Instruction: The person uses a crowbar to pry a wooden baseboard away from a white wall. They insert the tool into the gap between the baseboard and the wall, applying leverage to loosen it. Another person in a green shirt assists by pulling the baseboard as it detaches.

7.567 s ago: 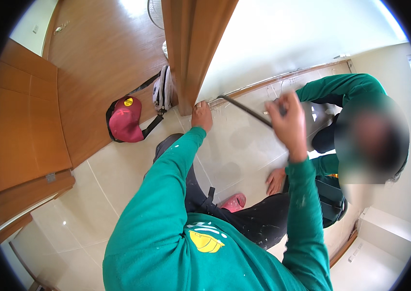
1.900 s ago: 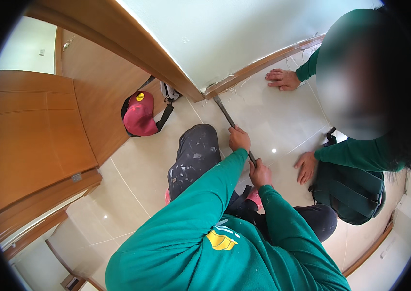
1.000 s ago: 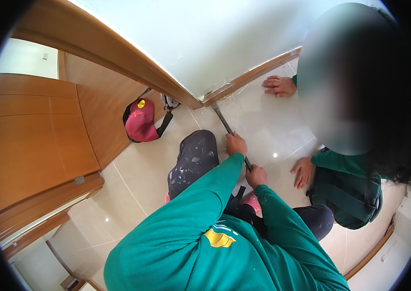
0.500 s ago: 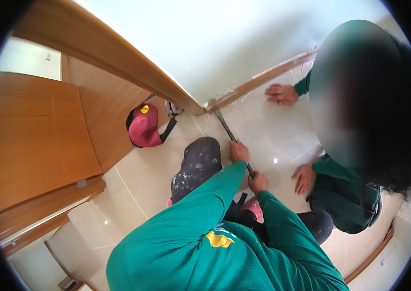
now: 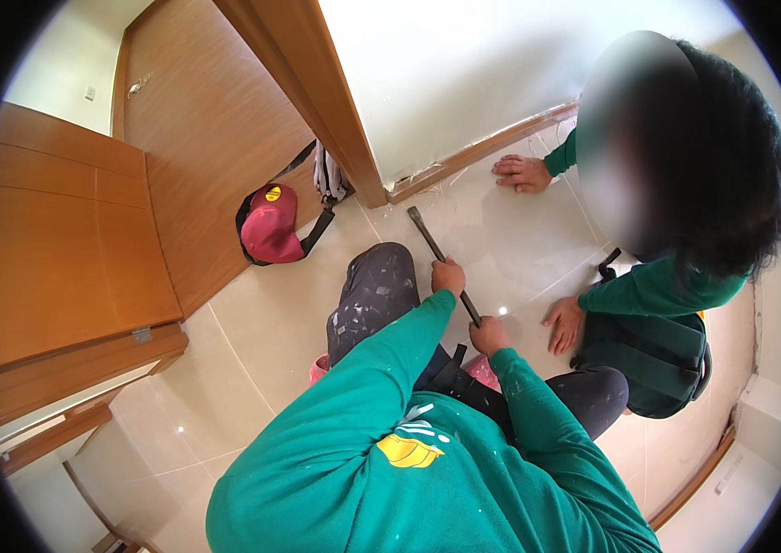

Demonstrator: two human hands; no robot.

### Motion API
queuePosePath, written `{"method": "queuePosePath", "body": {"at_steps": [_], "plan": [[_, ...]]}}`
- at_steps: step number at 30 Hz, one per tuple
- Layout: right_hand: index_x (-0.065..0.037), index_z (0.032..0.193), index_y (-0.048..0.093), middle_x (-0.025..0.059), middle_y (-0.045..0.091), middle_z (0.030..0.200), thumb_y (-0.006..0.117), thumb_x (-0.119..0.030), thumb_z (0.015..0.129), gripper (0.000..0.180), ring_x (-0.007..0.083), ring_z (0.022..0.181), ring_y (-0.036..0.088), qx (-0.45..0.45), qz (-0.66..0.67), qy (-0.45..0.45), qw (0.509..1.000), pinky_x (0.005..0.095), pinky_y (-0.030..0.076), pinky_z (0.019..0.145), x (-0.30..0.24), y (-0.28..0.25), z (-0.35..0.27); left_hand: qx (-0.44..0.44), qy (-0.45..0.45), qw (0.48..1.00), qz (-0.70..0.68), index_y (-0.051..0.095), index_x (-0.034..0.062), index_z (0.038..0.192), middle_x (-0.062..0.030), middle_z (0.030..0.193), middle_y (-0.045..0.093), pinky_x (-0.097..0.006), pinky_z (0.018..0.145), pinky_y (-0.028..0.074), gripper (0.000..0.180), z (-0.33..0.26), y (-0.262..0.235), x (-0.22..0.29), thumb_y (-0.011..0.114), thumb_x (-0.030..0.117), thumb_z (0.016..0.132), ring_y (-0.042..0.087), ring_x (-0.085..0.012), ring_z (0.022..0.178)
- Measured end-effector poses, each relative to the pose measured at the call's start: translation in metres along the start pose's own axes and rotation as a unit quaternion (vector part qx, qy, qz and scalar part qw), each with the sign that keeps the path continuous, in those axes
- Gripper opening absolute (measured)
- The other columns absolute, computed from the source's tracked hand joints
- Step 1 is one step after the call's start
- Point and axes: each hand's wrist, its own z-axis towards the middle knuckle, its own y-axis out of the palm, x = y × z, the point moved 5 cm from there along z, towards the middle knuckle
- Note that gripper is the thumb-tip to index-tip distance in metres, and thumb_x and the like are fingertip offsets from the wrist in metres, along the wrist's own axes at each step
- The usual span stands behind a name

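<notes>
My left hand (image 5: pixel 447 276) is wrapped round the middle of a dark metal pry bar (image 5: pixel 425 236). My right hand (image 5: pixel 491 335) grips the same bar at its near end. The flattened far tip points at the corner where a wooden baseboard (image 5: pixel 490 151) meets a wooden door frame (image 5: pixel 353 138). A small gap of tiled floor shows between tip and baseboard. Flakes and scraped wall edge line the top of the baseboard.
Close on the right, a co-worker crouches, one hand (image 5: pixel 521 172) flat on the floor near the baseboard, the other hand (image 5: pixel 565 324) beside a dark green backpack (image 5: pixel 644 364). A red cap (image 5: pixel 270 230) lies by the door frame, next to a grey bag (image 5: pixel 328 177).
The bar's tip, earlier against the baseboard's end at the corner, now stands slightly back from it. Both my hands still hold the bar. My view has shifted, showing more of the doorway.
</notes>
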Motion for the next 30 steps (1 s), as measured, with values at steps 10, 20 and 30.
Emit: {"method": "queuePosePath", "body": {"at_steps": [10,20,30], "plan": [[0.002,0.133,0.064,0.0235,0.070,0.124,0.074,-0.023,0.085,0.055,0.0336,0.116,0.067,-0.135,0.079,-0.061,0.986,0.0411,0.052,0.101,-0.014,-0.040,0.020,-0.069,0.188,0.979,-0.026,0.053,-0.0036,0.107,-0.0312,0.089,0.069,-0.057,0.076,0.052,0.034,-0.078,-0.075,0.023,0.058,0.029,0.104,0.067,-0.0516,0.084],[-0.007,0.147,0.044,0.0130,0.069,0.111,0.075,-0.025,0.098,0.061,0.0159,0.094,0.068,0.128,0.303,-0.356,0.875,0.0277,0.054,0.076,-0.281,-0.174,0.010,-0.006,0.316,0.947,-0.054,0.050,0.0027,0.109,-0.0263,0.085,0.068,-0.058,0.071,0.050,0.027,-0.067,-0.158,0.088,0.058,0.028,0.104,0.066,-0.0494,0.083],[0.001,0.109,0.063,0.0107,0.072,0.089,0.071,-0.021,0.099,0.024,0.0158,0.073,0.071,0.206,0.273,-0.225,0.912,0.0284,0.054,0.059,-0.305,-0.238,0.028,0.044,0.414,0.909,-0.007,0.055,0.0043,0.109,-0.0193,0.089,0.067,-0.054,0.072,0.054,0.022,-0.025,-0.168,0.145,0.057,0.025,0.103,0.068,-0.0415,0.087]]}}
